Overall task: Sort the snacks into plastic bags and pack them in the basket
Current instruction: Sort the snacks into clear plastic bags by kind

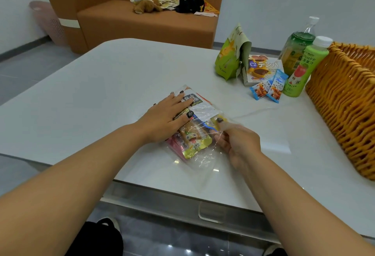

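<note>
A clear plastic bag (203, 160) lies on the white table (91, 97) near its front edge, with several snack packets (194, 136) inside. My left hand (166, 115) presses flat on the bag and the packets, fingers straight. My right hand (237, 142) pinches the bag's right edge between thumb and fingers. A woven orange basket (345, 101) stands at the table's right side.
Behind the bag stand a green snack pouch (228, 60), a snack box (261, 69), two small blue packets (269, 87), a green juice bottle (302, 69) and a clear bottle (294, 48). A brown sofa (142, 20) with toys and a black bag is beyond the table.
</note>
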`<action>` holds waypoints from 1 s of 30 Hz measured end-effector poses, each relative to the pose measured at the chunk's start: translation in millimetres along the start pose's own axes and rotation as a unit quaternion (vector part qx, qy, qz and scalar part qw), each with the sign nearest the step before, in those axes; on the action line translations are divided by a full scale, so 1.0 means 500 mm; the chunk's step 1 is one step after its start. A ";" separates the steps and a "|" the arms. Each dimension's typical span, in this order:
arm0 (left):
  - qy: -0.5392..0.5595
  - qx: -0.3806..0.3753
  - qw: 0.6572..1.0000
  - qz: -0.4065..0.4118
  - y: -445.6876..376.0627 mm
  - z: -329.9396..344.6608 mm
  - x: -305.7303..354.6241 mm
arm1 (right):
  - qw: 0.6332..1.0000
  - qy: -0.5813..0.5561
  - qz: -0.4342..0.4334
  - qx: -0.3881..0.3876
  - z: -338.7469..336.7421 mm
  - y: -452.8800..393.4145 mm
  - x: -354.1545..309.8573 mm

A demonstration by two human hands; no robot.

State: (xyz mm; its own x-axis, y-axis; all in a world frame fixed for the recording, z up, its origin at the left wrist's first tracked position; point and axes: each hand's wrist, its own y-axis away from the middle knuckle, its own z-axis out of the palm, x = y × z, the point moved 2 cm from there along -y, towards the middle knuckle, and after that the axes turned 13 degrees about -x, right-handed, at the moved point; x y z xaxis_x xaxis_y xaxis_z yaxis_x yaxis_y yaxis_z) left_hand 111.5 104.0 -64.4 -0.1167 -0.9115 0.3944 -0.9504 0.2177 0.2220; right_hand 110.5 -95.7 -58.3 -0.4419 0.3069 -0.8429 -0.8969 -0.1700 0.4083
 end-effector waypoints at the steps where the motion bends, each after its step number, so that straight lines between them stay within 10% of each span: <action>1: -0.001 -0.004 1.000 0.001 0.001 0.000 0.000 | 1.000 0.011 0.006 -0.007 0.000 -0.003 -0.001; 19: -0.134 -0.029 0.981 0.135 0.141 0.048 0.045 | 0.995 -0.033 0.054 -0.077 -0.079 0.050 0.005; 30: -0.237 0.134 0.951 0.146 0.125 0.094 0.060 | 0.998 -0.048 0.033 -0.003 -0.100 0.047 -0.024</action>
State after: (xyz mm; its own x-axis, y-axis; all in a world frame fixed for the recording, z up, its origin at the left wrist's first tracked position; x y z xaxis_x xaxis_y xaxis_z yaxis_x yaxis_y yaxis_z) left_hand 35.0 73.8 -80.5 -0.4439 -0.8944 -0.0552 -0.8893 0.4472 -0.0951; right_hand 95.8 -150.3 -55.9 -0.5007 0.3828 -0.7764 -0.8653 -0.1994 0.4598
